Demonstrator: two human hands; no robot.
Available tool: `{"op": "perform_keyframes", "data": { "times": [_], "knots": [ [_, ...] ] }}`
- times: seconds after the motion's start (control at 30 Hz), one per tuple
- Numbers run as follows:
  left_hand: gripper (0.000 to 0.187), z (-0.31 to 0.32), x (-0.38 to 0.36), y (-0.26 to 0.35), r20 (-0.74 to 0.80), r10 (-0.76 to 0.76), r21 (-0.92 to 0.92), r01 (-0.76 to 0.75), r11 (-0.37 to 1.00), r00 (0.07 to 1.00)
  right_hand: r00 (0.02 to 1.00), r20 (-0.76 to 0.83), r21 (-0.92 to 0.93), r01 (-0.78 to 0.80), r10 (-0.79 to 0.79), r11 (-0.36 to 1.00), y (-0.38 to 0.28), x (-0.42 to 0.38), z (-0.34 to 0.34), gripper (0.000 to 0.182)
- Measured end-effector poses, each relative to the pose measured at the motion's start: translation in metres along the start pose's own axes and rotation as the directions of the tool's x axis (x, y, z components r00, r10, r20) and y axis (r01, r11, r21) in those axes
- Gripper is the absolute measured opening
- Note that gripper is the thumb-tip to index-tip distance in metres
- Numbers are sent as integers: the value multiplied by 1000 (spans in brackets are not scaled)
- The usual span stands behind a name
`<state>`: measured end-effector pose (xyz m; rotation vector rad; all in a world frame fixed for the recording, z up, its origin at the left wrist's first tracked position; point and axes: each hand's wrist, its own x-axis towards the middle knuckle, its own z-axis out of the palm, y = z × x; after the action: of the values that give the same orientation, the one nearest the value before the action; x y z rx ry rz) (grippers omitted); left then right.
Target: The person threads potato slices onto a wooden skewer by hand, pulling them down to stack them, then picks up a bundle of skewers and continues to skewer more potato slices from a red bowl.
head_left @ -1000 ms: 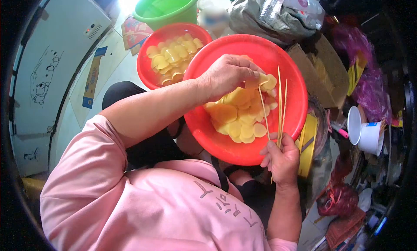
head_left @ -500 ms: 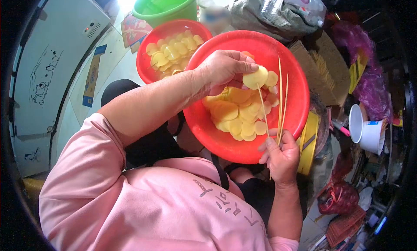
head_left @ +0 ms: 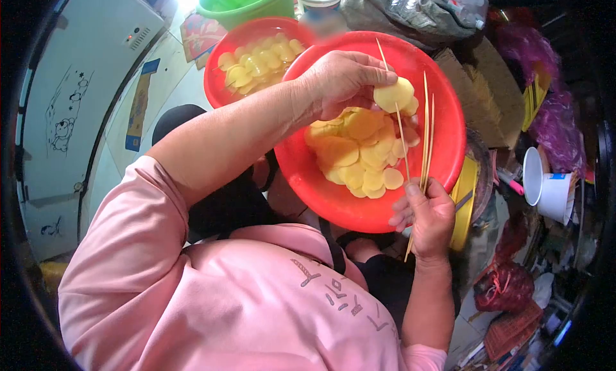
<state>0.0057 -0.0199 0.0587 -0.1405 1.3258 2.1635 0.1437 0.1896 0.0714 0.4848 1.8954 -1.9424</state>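
My left hand (head_left: 343,82) pinches a round yellow potato slice (head_left: 394,95) between thumb and fingers above a large red basin (head_left: 444,134). One bamboo skewer (head_left: 403,140) runs from my right hand (head_left: 431,220) up to this slice, and a pointed end sticks out above my left thumb. My right hand is closed round the lower part of that skewer and a few spare skewers (head_left: 426,121) that point upward. Beneath my hands, a heap of loose potato slices (head_left: 340,151) lies in the basin. My left palm and whatever slices are behind the front one are partly hidden.
A smaller red basin (head_left: 213,89) at the upper left holds skewered slices (head_left: 260,60) in liquid. Behind it stands a green tub (head_left: 247,5). Cardboard (head_left: 491,95), a white tub (head_left: 555,198) and a red net bag (head_left: 504,287) crowd the right side.
The skewer's tip now shows beyond the slice, above my left thumb. Both hands appear slightly further right, and the view has shifted a little.
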Motion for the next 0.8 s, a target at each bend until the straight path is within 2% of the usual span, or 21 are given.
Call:
{"op": "perform_keyframes", "data": {
  "times": [0.07,0.13,0.17,0.23,0.37,0.43,0.47,0.5,0.53,0.57,0.6,0.67,0.7,0.77,0.8],
  "knots": [
    [24,1,-2,0,7,-13,27,13,1000,1000,1000,5,29,22,-22,999,5,-1,0,18],
    [23,9,-11,-7,90,-83,72,76,995,993,999,8,58,41,-42,997,7,-1,3,20],
    [22,19,-15,-16,1,-100,170,98,981,995,995,-13,75,97,-96,992,4,-1,8,21],
    [22,33,-28,-24,88,-173,405,123,906,981,988,-36,92,151,-148,984,3,2,13,22],
    [21,32,-28,-36,126,-180,492,96,865,976,991,-38,94,128,-125,987,3,6,10,22],
    [25,22,-20,-24,115,-247,302,203,931,962,995,-34,118,92,-89,989,3,7,4,20],
    [30,10,-6,-34,24,-137,468,110,877,990,995,-34,119,92,-89,989,2,7,2,20],
    [30,0,1,-39,24,-137,468,110,877,990,995,-73,125,83,-74,989,1,7,0,20],
    [28,-10,6,-44,59,-69,851,-14,525,996,992,-111,131,73,-59,989,1,7,-1,19],
    [27,-18,9,-51,124,-28,992,-124,21,992,992,-111,130,73,-59,989,1,6,-1,19],
    [27,-27,10,-66,125,-28,992,-124,22,992,994,-100,129,66,-53,989,1,6,0,20],
    [25,-33,5,-82,295,-4,866,-269,-422,955,995,-89,128,58,-47,990,1,5,2,20],
    [25,-29,4,-80,296,-5,866,-271,-421,955,996,-75,117,57,-48,991,1,4,4,20],
    [22,-17,4,-66,207,-143,896,-247,-370,968,997,-61,105,57,-51,993,1,3,4,20],
    [22,-12,2,-58,207,-142,896,-246,-370,968,996,-68,87,64,-59,994,1,3,4,20]
  ]
}}
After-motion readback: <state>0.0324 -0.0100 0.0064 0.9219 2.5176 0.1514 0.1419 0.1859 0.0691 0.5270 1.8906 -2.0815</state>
